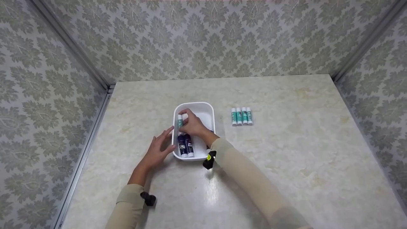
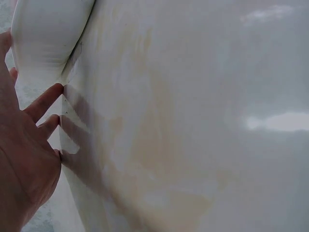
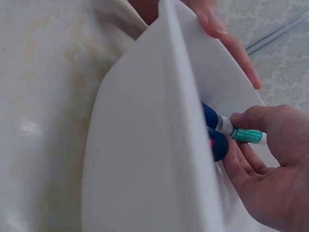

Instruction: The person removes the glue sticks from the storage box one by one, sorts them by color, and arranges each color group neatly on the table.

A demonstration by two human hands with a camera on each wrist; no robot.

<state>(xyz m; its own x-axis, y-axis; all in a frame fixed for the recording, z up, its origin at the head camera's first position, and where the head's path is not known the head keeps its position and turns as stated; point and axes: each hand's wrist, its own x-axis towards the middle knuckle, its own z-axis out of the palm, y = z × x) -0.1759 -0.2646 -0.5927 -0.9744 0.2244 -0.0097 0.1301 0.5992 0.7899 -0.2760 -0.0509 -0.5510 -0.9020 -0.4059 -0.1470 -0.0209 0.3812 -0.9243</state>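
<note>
A white plastic bin (image 1: pixel 194 158) stands on the table. My right hand (image 1: pixel 193 125) reaches into it and pinches a small green glue stick (image 1: pixel 180 121) with white ends between thumb and fingers, along the bin's left wall. Two larger dark blue glue sticks (image 1: pixel 185 145) lie side by side at the near left of the bin, right by the green one's lower end in the right wrist view. My left hand (image 1: pixel 158 148) rests against the bin's left side with its fingers spread, some fingertips at the rim. Under my right wrist, another dark item in the bin is mostly hidden.
To the right of the bin, several green glue sticks (image 1: pixel 242 116) with white ends lie in a neat row on the marbled table (image 1: pixel 302 143). Patterned walls (image 1: pixel 216 38) enclose the table at the back and both sides.
</note>
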